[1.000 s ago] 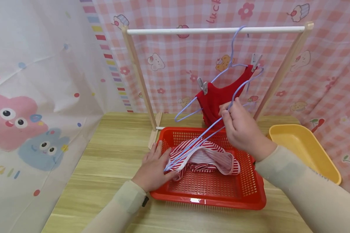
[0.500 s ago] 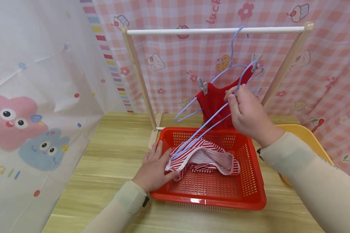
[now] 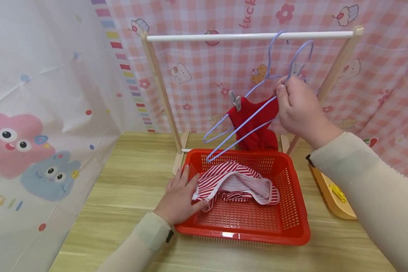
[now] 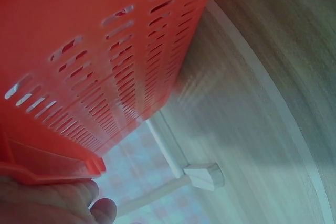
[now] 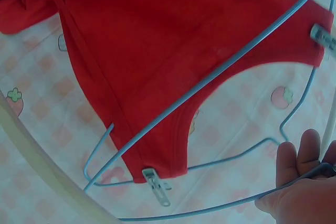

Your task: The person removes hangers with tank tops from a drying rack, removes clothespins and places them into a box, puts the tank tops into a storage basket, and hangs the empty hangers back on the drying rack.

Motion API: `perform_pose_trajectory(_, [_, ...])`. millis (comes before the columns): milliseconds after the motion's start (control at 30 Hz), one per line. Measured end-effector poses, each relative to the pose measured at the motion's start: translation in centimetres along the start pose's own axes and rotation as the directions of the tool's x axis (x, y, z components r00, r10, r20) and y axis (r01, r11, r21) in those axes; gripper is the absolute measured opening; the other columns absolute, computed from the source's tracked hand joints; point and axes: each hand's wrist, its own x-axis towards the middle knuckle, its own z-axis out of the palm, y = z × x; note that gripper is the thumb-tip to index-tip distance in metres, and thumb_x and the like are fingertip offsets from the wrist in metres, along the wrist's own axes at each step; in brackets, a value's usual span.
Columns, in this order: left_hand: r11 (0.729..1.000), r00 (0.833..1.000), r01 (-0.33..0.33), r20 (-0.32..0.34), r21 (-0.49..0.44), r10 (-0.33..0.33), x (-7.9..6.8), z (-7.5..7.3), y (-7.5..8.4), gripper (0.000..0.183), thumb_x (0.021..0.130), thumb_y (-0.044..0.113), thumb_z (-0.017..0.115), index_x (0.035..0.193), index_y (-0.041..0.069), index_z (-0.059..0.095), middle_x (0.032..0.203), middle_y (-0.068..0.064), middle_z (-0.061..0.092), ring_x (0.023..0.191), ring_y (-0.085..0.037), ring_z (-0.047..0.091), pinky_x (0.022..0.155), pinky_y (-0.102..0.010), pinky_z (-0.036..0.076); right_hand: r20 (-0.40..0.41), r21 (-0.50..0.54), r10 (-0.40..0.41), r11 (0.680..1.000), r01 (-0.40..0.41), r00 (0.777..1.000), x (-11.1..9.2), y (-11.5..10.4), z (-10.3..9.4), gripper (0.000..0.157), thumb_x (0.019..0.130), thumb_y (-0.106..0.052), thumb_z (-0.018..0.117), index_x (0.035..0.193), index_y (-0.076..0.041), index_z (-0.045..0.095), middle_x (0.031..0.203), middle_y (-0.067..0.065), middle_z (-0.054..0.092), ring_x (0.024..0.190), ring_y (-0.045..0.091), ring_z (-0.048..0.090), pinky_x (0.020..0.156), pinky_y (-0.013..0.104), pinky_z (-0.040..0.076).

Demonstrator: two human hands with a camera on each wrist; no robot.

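Note:
My right hand [image 3: 297,105] grips a light-blue clothes hanger [image 3: 255,115] near the base of its hook, with the hanger's body slanting down to the left. No garment is on this hanger. Behind it, a red sleeveless garment [image 3: 258,140] hangs from a second blue hanger [image 3: 270,56], fixed by clothespins [image 3: 237,102]. Fingers spread, my left hand [image 3: 180,196] rests on the left rim of a red perforated basket [image 3: 265,237]. A red-and-white striped garment [image 3: 221,177] lies crumpled inside, close to the left thumb; whether the thumb touches it I cannot tell.
The rack has a white rod [image 3: 207,37] and wooden posts [image 3: 158,79], standing behind the basket on a wood-grain table [image 3: 119,189]. A yellow tray [image 3: 326,196] with yellow items [image 3: 337,193] sits to the right, partly covered by my right sleeve.
My right hand has lifted the hanger up and to the right, off the striped garment; its hook is now near the rod. The left hand has stayed on the basket.

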Motion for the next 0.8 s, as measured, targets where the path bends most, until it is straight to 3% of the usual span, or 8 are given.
perform_pose_trajectory(200, [1.0, 1.0, 0.002, 0.002, 0.003, -0.002, 0.1, 0.1, -0.1, 0.092, 0.091, 0.067, 0.068, 0.163, 0.017, 0.039, 0.177, -0.019, 0.01, 0.163, -0.045, 0.007, 0.128, -0.065, 0.021, -0.019, 0.027, 0.072, 0.997, -0.072, 0.997, 1.5, 0.5, -0.9, 0.034, 0.113, -0.019, 0.031, 0.119, 0.008, 0.052, 0.114, 0.024, 0.057, 0.094, 0.033, 0.051, 0.081, 0.036, 0.037])
perform_pose_trajectory(367, [1.0, 1.0, -0.002, -0.005, -0.003, 0.002, 0.0, 0.1, -0.1, 0.092, 0.091, 0.066, 0.069, 0.163, 0.017, 0.04, 0.176, -0.02, 0.011, 0.163, -0.045, 0.007, 0.127, -0.065, 0.021, 0.008, -0.008, 0.157, 0.988, -0.157, 0.988, 2.4, 1.2, -1.6, 0.038, 0.114, -0.026, 0.029, 0.125, 0.004, 0.05, 0.111, 0.02, 0.056, 0.089, 0.027, 0.048, 0.075, 0.034, 0.037])
perform_pose_trajectory(533, [1.0, 1.0, -0.005, -0.008, -0.007, 0.005, 0.0, 0.1, -0.1, 0.091, 0.092, 0.065, 0.069, 0.163, 0.016, 0.04, 0.176, -0.02, 0.011, 0.163, -0.045, 0.007, 0.127, -0.065, 0.021, 0.01, -0.032, 0.187, 0.982, -0.187, 0.982, 3.2, 1.6, -2.0, 0.04, 0.114, -0.029, 0.028, 0.129, 0.002, 0.048, 0.117, 0.02, 0.056, 0.09, 0.025, 0.045, 0.075, 0.035, 0.037])
perform_pose_trajectory(800, [1.0, 1.0, -0.004, -0.009, -0.009, 0.004, 0.0, 0.1, -0.1, 0.091, 0.092, 0.065, 0.069, 0.163, 0.016, 0.04, 0.176, -0.02, 0.009, 0.163, -0.044, 0.006, 0.127, -0.065, 0.021, 0.03, -0.053, 0.221, 0.974, -0.219, 0.975, 3.7, 1.5, -2.8, 0.043, 0.114, -0.033, 0.026, 0.131, 0.002, 0.046, 0.104, 0.012, 0.05, 0.088, 0.025, 0.046, 0.073, 0.035, 0.041])
